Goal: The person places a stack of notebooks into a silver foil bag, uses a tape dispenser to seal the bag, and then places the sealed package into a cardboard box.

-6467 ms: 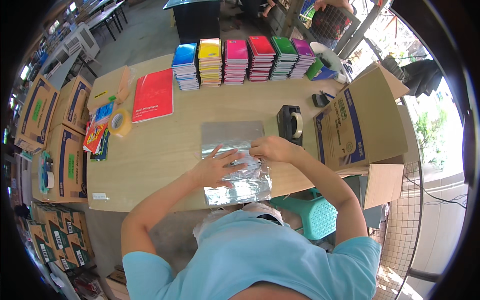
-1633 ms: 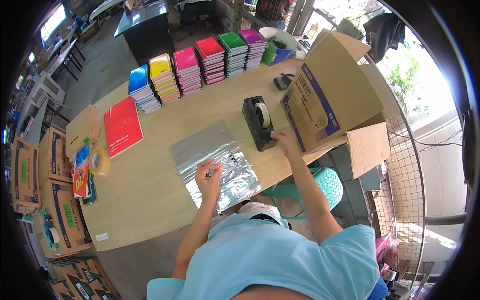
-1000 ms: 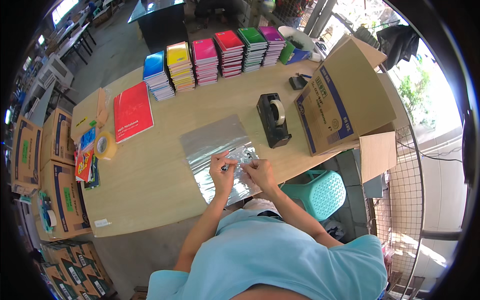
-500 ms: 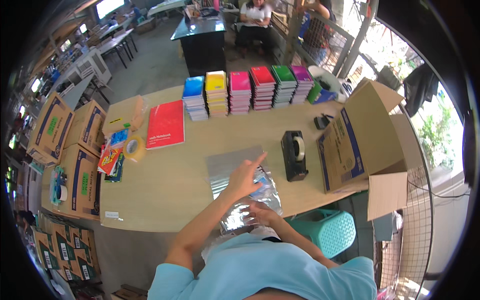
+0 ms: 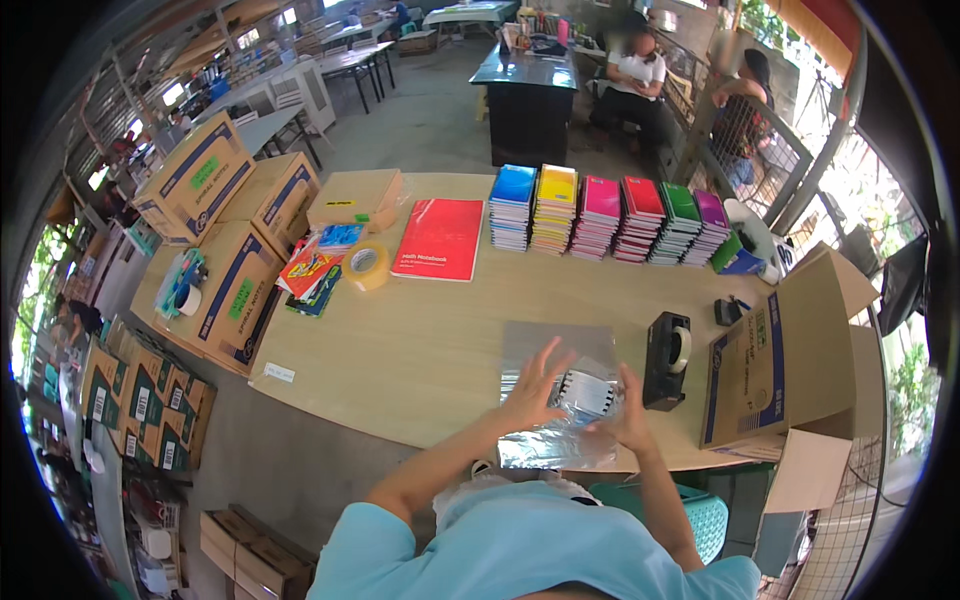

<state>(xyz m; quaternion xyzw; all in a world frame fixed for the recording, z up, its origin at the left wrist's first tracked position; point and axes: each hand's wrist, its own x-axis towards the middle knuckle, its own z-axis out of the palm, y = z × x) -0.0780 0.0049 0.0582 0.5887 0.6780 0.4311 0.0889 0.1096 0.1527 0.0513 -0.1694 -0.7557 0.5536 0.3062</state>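
A small spiral notebook (image 5: 588,394) with a pale cover and black binding lies near the front edge of the table, on or inside a clear plastic bag (image 5: 555,345); I cannot tell which. The shiny plastic spreads out around it. My left hand (image 5: 532,392) is over the notebook's left side, fingers spread and slightly blurred. To the right of the notebook, my right hand (image 5: 630,415) is open, thumb and fingers apart near its edge. Just beyond that hand stands a black tape dispenser (image 5: 664,375) with a roll of clear tape.
Several stacks of coloured notebooks (image 5: 600,215) line the far edge. A large red notebook (image 5: 437,240), a yellowish tape roll (image 5: 367,268) and small packets (image 5: 308,268) lie at left. Cartons (image 5: 232,290) stand leftmost; an open carton (image 5: 780,360) is at right. A green stool (image 5: 705,515) stands below.
The view has swung left, shifting the scene rightward. My left hand has gone from a stretched forefinger to spread fingers. My right hand has risen from the plastic's near edge to the notebook's right side.
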